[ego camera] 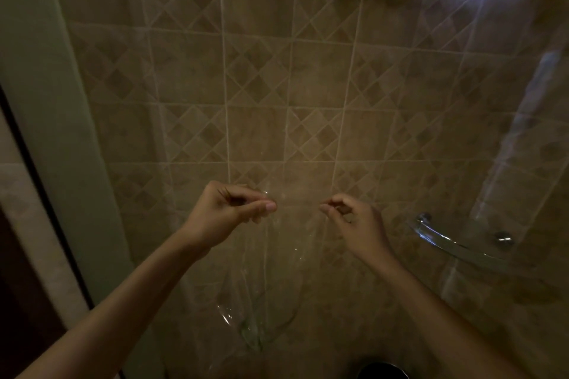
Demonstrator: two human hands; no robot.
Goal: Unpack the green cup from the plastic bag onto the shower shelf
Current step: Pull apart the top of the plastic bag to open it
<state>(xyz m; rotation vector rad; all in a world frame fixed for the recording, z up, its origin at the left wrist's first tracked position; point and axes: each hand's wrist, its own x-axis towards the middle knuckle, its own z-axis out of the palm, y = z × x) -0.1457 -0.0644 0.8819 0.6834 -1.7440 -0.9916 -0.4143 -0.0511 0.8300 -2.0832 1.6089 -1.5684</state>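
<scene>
So far your left hand (229, 209) pinches one side of the clear plastic bag (261, 295) mouth with its fingers (268, 207), and your right hand (354, 224) pinches the other side. The bag hangs between them and looks empty; I cannot see the green cup anywhere, so I cannot tell whether it is placed. To the right, the glass shower shelf (446, 243) juts from the tiled wall (261, 71), near your right wrist; mind its curved edge.

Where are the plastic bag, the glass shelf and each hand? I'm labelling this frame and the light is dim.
plastic bag (261, 311): head view, on its creased lower part.
glass shelf (443, 240): head view, on its curved front edge.
left hand (228, 214): head view, on the knuckles.
right hand (354, 224): head view, on its back.
</scene>
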